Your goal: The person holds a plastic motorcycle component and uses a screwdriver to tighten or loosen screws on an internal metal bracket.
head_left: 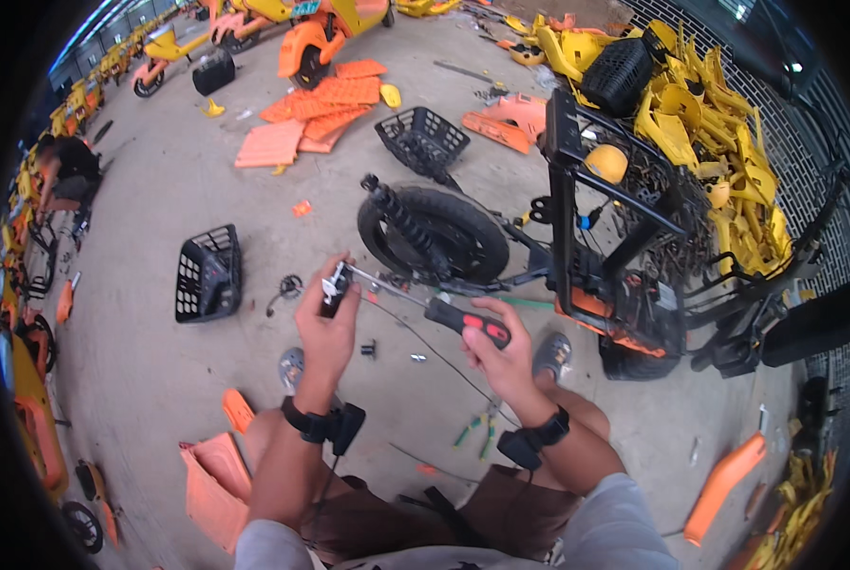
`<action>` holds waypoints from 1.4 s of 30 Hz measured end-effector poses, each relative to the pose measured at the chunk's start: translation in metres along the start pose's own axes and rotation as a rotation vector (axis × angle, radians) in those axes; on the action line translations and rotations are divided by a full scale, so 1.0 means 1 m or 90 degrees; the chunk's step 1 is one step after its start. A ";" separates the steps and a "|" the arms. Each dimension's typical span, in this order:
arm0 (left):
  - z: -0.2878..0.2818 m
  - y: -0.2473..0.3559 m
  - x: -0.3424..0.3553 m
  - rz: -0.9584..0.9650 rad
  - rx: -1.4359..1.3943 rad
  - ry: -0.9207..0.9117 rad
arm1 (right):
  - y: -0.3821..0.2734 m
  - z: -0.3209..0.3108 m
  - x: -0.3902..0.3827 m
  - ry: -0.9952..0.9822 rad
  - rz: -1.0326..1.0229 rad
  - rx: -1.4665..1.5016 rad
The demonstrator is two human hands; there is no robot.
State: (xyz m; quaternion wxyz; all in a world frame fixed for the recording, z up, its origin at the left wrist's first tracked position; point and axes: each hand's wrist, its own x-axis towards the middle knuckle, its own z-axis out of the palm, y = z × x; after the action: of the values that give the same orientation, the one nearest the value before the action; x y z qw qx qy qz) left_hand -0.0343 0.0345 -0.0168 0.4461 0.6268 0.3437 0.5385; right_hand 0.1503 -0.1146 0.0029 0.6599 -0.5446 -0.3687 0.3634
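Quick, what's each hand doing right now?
Left hand: closed, holding a small black-and-silver part.
Right hand: closed, holding a screwdriver by its black-and-red handle.

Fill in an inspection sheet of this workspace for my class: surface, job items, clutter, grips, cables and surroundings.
Surface: grey floor, scattered with loose parts.
Job items: small black-and-silver part; screwdriver with a black and red handle, its tip at the part.
Clutter: orange panels, black basket, green-handled tool, heap of yellow parts.
Grips: left grip holds the part; right grip holds the screwdriver handle.
Cables: thin dark cable runs from near the left grip toward the right wrist; ends unclear.
Surroundings: black wheel and black frame ahead; scooters beyond; another person at far left.
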 end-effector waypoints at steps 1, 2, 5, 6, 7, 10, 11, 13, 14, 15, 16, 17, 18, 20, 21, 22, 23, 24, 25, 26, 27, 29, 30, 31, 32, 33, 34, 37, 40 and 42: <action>-0.001 -0.004 -0.001 0.028 0.046 -0.005 | -0.002 -0.001 0.001 -0.035 0.068 0.034; 0.000 0.007 0.003 -0.012 0.048 -0.017 | -0.002 0.000 0.006 -0.043 0.072 0.023; 0.002 0.010 0.010 0.163 0.160 0.002 | 0.001 -0.007 0.002 -0.072 0.320 0.163; 0.001 0.013 0.009 0.133 0.132 0.009 | 0.003 -0.005 0.002 -0.066 0.420 0.212; 0.001 0.019 0.008 0.104 0.117 0.013 | 0.007 -0.005 0.002 -0.063 0.414 0.215; -0.005 0.017 0.013 0.137 0.124 0.000 | 0.002 0.001 0.000 -0.093 0.412 0.328; -0.006 0.016 0.012 0.090 0.107 -0.005 | 0.000 0.004 0.000 -0.092 0.411 0.332; -0.007 0.012 0.010 0.044 0.090 -0.021 | -0.002 0.006 -0.001 -0.017 0.188 0.126; -0.007 0.009 0.009 -0.002 0.055 -0.021 | 0.002 0.006 0.000 0.006 0.125 0.082; -0.008 0.008 0.009 -0.049 0.021 -0.022 | 0.005 0.006 0.001 0.016 0.124 0.087; -0.006 0.009 0.008 -0.050 0.020 -0.033 | 0.007 0.005 0.002 -0.009 0.060 -0.009; -0.006 0.012 0.007 -0.059 0.012 -0.019 | 0.009 0.005 0.002 -0.033 -0.003 -0.107; -0.006 0.013 0.008 -0.067 0.006 -0.005 | 0.009 0.006 -0.001 -0.056 -0.010 -0.107; -0.011 0.016 0.011 -0.030 0.029 -0.017 | 0.004 0.011 -0.004 -0.076 0.073 -0.057; -0.013 0.019 0.011 -0.030 0.030 -0.024 | 0.000 0.011 -0.004 -0.110 0.152 -0.009; -0.016 0.016 0.012 -0.011 0.041 -0.031 | -0.002 0.006 -0.001 -0.153 0.238 0.031; -0.017 0.013 0.010 -0.011 0.045 -0.044 | 0.000 0.003 0.001 -0.143 0.237 0.040; -0.018 0.012 0.009 -0.017 0.049 -0.045 | 0.006 0.000 0.002 -0.178 0.320 0.140; -0.017 0.011 0.007 -0.027 0.050 -0.042 | 0.005 -0.003 0.004 -0.216 0.403 0.237; -0.016 0.010 0.007 -0.038 0.058 -0.049 | 0.001 -0.003 0.004 -0.196 0.453 0.206; -0.015 0.009 0.008 -0.041 0.058 -0.057 | 0.001 -0.009 0.008 -0.189 0.454 0.209; -0.014 0.010 0.011 0.032 0.083 -0.068 | 0.006 -0.020 0.012 -0.334 0.572 0.455; -0.013 0.011 0.011 0.061 0.104 -0.068 | 0.014 -0.022 0.013 -0.364 0.588 0.465; -0.017 0.011 0.012 0.057 0.106 -0.067 | 0.013 -0.018 0.012 -0.364 0.593 0.466; -0.022 0.010 0.013 0.037 0.078 -0.064 | 0.010 -0.013 0.012 -0.366 0.597 0.461; -0.027 0.009 0.013 0.017 0.050 -0.058 | 0.009 -0.007 0.012 -0.371 0.602 0.455; -0.023 0.015 0.013 -0.008 0.004 -0.023 | 0.010 -0.007 0.012 -0.382 0.621 0.442; -0.022 0.018 0.026 -0.139 -0.217 0.046 | -0.003 -0.007 0.013 -0.445 0.548 0.390; -0.021 0.017 0.031 -0.296 -0.498 -0.001 | -0.007 -0.006 0.007 -0.316 0.497 0.390; -0.023 0.023 0.029 -0.360 -0.610 -0.002 | -0.004 0.001 0.005 -0.260 0.386 0.376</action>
State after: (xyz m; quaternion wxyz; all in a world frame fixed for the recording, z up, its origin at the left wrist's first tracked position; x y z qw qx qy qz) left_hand -0.0532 0.0571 0.0164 0.8089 0.2382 0.2146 0.4929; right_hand 0.1523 -0.1101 0.0072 0.5644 -0.3337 -0.1959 0.7292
